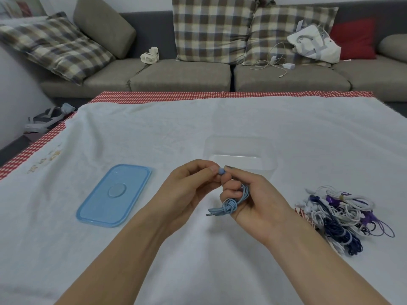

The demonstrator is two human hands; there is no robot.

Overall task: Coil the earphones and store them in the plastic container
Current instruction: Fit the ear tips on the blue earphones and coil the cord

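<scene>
A light blue pair of earphones (229, 205) is bundled into a knotted coil, its jack plug sticking out to the left. My right hand (251, 194) grips this coil. My left hand (189, 186) pinches the blue earbud at the top, fingertips meeting those of the right hand. Just behind both hands stands the clear plastic container (240, 146), open and see-through. Its blue lid (114, 194) lies flat on the cloth to the left.
A heap of several white, navy and purple earphones (339, 214) lies at the right. The table carries a white cloth (198, 260) over a red chequered one. Behind is a grey sofa with plaid cushions, a small fan, a cable and a white bag.
</scene>
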